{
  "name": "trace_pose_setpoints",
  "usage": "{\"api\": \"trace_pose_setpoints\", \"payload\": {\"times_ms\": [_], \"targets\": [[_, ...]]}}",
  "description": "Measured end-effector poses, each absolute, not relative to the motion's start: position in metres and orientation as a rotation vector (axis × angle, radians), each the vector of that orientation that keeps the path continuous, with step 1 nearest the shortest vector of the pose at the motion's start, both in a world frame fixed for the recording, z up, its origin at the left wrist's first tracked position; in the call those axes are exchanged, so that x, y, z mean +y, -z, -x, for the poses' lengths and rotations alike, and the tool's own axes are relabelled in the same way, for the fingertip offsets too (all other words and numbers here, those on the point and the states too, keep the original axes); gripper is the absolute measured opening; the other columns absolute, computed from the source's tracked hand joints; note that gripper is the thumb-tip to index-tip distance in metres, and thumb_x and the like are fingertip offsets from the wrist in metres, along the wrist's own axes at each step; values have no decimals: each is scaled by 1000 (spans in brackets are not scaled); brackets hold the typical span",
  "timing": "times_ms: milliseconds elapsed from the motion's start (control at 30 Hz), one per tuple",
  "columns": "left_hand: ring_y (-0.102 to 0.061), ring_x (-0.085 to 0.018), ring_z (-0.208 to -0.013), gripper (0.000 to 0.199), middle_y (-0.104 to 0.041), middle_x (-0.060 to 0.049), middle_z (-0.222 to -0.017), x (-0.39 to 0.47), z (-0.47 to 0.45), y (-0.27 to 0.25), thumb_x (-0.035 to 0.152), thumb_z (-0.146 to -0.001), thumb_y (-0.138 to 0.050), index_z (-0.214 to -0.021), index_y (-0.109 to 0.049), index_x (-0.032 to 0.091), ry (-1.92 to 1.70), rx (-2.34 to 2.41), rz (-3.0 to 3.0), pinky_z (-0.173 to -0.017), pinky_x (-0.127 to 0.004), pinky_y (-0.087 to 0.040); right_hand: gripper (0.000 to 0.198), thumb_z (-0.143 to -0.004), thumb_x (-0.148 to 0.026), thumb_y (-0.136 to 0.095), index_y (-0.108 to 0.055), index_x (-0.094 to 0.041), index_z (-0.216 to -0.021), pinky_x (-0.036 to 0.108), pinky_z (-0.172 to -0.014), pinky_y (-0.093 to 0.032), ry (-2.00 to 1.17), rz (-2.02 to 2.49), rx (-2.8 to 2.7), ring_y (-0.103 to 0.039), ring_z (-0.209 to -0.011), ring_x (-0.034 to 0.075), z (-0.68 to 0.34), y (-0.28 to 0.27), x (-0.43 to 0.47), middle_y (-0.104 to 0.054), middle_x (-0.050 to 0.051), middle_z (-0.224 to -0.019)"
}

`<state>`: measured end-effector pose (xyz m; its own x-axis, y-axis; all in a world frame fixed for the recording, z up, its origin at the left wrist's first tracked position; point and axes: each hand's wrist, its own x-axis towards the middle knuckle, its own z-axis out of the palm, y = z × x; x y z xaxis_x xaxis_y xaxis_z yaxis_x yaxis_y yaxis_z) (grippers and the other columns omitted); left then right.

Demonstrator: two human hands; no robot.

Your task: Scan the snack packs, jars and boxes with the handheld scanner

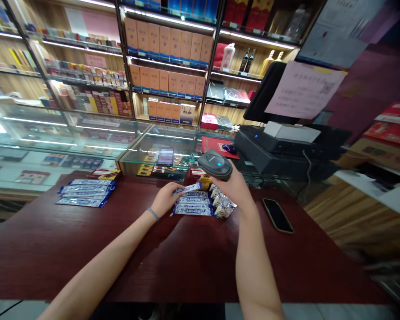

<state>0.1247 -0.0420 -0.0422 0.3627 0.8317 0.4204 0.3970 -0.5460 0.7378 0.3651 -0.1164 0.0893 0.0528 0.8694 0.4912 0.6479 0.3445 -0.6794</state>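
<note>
Closed round a black barcode scanner with a blue light is my right hand, held over the far part of the dark red table. The scanner's head faces left, above the packets. My left hand pinches the end of a slim blue-and-white packet, lifted slightly at the back of a row of similar packets. Several shiny brown-and-white packets lie just right of that row, partly under my right hand. A second group of blue-and-white packets lies farther left on the table.
A phone lies right of my right arm. Behind the table stand a glass display case, a computer mouse and a cash-register terminal. Shelves of boxes and bottles line the wall. Red boxes are stacked at right.
</note>
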Motion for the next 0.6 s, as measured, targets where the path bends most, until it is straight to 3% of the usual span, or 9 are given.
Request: {"api": "trace_pose_setpoints", "payload": {"times_ms": [267, 600], "targets": [[-65, -25, -96, 17, -71, -11, -103, -55, -169, 62, 26, -91, -64, -104, -75, 23, -921, 1011, -2577, -88, -39, -52, 50, -77, -25, -70, -60, -24, -127, 37, -91, -56, -268, 1308, -1590, -70, -106, 26, -380, -95, -125, -74, 5, -113], [-65, -27, -99, 18, -70, -12, -104, -60, -175, 81, 24, -93, -61, -104, -75, 21, -845, 999, -2630, -91, -42, -51, 49, -79, -26, -70, -60, -25, -127, 37, -83, -58, -295, 1283, -1542, -71, -91, 24, -386, -96, -129, -75, 2, -97]]}}
